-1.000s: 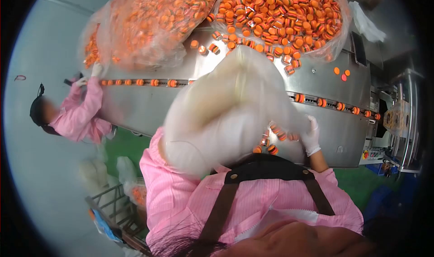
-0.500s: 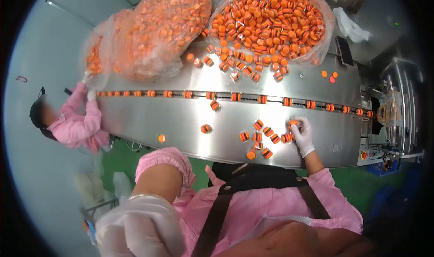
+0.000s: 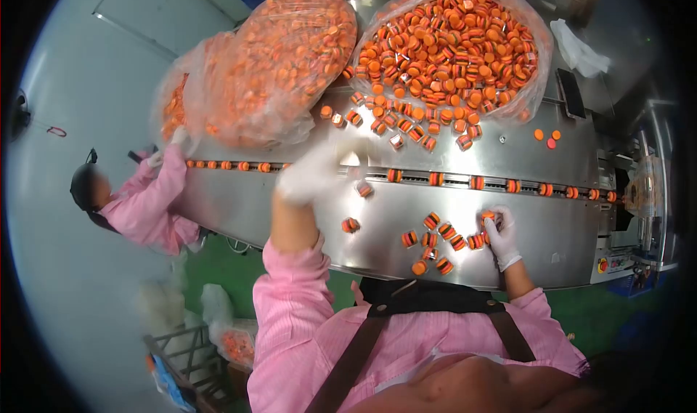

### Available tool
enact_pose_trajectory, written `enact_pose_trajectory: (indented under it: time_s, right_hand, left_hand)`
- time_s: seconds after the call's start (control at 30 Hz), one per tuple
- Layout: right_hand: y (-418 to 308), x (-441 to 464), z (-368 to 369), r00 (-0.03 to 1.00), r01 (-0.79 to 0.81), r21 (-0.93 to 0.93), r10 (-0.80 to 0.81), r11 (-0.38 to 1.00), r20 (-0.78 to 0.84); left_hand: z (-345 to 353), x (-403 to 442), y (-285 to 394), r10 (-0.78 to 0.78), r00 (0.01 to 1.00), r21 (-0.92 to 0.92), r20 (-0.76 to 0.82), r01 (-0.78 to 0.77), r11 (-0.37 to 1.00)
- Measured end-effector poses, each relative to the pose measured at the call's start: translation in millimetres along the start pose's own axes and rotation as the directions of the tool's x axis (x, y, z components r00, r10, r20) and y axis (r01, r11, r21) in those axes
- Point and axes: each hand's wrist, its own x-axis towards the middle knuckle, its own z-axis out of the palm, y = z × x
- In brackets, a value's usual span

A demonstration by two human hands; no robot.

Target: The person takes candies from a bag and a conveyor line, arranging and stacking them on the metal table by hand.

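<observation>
My left hand (image 3: 316,172), in a white glove, is blurred by motion over the conveyor track (image 3: 417,177); its fingers and anything in them cannot be made out. In a white glove too, my right hand (image 3: 502,239) rests low over the steel table (image 3: 537,228), its fingers closed on a small orange piece (image 3: 487,215). Just left of it lie several loose orange, red and dark striped pieces (image 3: 447,231). Two more loose pieces, one a striped piece (image 3: 351,225), lie nearer my left hand. A row of orange pieces (image 3: 477,183) sits spaced along the track.
Behind the track are an open bag of orange pieces (image 3: 450,50) and a large filled plastic bag (image 3: 283,57). At the far left a co-worker (image 3: 145,195) reaches over the track. A machine (image 3: 646,188) stands at the right end, a dark flat device (image 3: 571,93) behind.
My left hand has swung up from the bottom left to over the track. My right hand keeps its hold on the orange piece. The whole view has shifted slightly.
</observation>
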Motion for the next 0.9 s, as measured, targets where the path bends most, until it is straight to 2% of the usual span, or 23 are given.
enact_pose_trajectory:
  time_s: [0.03,0.07,0.1,0.13,0.23,0.27,0.33,0.47,0.53,0.6,0.67,0.7,0.83,0.87,0.9]
  right_hand:
    - [6,-1,-3,0.999,-0.041,-0.013,0.041,0.999,0.016]
    - [6,-1,-3,0.999,-0.047,-0.013,0.048,0.999,0.023]
    - [4,0,-2,1.0,-0.029,-0.005,0.029,1.0,0.01]
    - [3,1,-2,1.0,-0.013,0.002,0.013,1.0,-0.004]
    - [9,-1,-2,1.0,-0.021,-0.023,0.02,1.0,-0.023]
    - [8,0,-1,0.999,-0.024,-0.022,0.024,0.999,-0.024]
    - [2,1,0,1.0,-0.003,-0.016,0.002,1.0,-0.031]
    - [-6,2,-1,1.0,0.007,-0.079,-0.009,0.997,-0.02]
    - [-10,3,0,1.0,0.006,-0.024,-0.006,1.0,-0.003]
    - [-9,2,0,1.0,-0.012,0.005,0.012,1.0,0.002]
    - [-10,2,0,1.0,-0.026,0.038,0.026,0.999,0.008]
    - [-11,3,-1,1.0,-0.027,0.012,0.026,1.0,0.013]
    - [-9,2,-1,1.0,-0.023,0.018,0.023,1.0,0.007]
    - [-8,3,-1,1.0,-0.022,0.019,0.022,1.0,0.007]
    - [-7,3,-2,1.0,-0.005,0.009,0.005,1.0,0.012]
  left_hand:
    - [11,24,-36,-0.242,0.934,-0.174,-0.264,0.201,0.964]
    - [15,34,-84,-0.451,0.79,-0.167,-0.415,0.421,0.891]
    - [14,41,-126,-0.419,0.771,0.133,-0.48,0.536,0.834]
    - [18,44,-157,-0.37,0.763,0.409,-0.53,0.613,0.676]
    - [42,49,-193,-0.222,0.851,0.584,-0.476,0.494,0.644]
    - [43,56,-190,-0.225,0.852,0.585,-0.473,0.494,0.643]
    - [43,71,-177,-0.55,0.757,0.531,-0.352,0.646,0.549]
    - [48,83,-190,-0.541,0.762,0.58,-0.357,0.634,0.512]
    - [43,95,-193,-0.675,0.661,0.505,-0.328,0.727,0.466]
    - [34,104,-189,-0.7,0.653,0.506,-0.287,0.724,0.468]
    - [28,113,-192,-0.74,0.655,0.662,-0.154,0.624,0.415]
    - [28,113,-196,-0.717,0.684,0.711,-0.132,0.57,0.413]
    - [33,107,-230,-0.723,0.679,0.772,-0.128,0.526,0.357]
    - [31,97,-232,-0.65,0.736,0.59,-0.19,0.615,0.524]
    - [28,90,-219,-0.58,0.768,0.375,-0.272,0.64,0.671]
